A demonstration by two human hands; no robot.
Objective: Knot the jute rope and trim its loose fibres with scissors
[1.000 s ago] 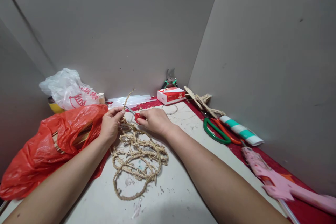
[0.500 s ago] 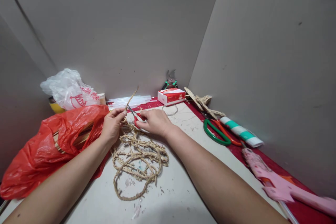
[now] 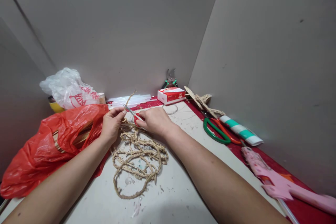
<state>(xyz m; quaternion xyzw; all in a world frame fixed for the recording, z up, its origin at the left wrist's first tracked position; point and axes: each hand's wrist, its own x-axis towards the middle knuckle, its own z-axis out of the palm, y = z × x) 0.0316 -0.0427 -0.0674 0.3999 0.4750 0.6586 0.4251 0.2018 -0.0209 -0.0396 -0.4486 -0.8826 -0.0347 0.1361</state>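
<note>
Between the thumb and fingers of my left hand (image 3: 112, 122) is pinched a straw-coloured braided rope (image 3: 131, 195). Its thin end sticks up above my fingertips, leaning to the right. My right hand (image 3: 154, 120) grips small red-handled scissors (image 3: 132, 112), whose blades point left and meet the rope just beside my left fingertips. Below both hands the rest of the rope lies in loose, tangled loops on the white board. My fingers partly hide the scissor handles.
At left lies a red plastic bag (image 3: 34, 154) of wooden strips, with a white plastic bag (image 3: 68, 89) behind. A tissue pack (image 3: 172, 95) and pruning shears (image 3: 171, 77) stand at the back. Along the right are green-handled scissors (image 3: 210, 134) and a pink glue gun (image 3: 278, 182).
The scissor blades have closed together at the rope. Its raised end sits slightly lower and more tilted to the right. Both hands stay in nearly the same place.
</note>
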